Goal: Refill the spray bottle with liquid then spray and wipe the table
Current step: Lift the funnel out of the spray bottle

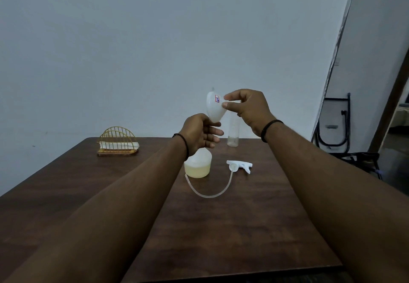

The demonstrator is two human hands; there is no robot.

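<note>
Hands are gripping a white funnel [214, 109] above the table [221, 227]: left hand [200, 134] clasping its spout, right hand [246, 110] pinching its rim, partly hiding the spray bottle [234, 134].

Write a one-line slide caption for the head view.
Both hands, left and right, hold a white funnel above the table, spray head lying beside a container of yellowish liquid.
</note>
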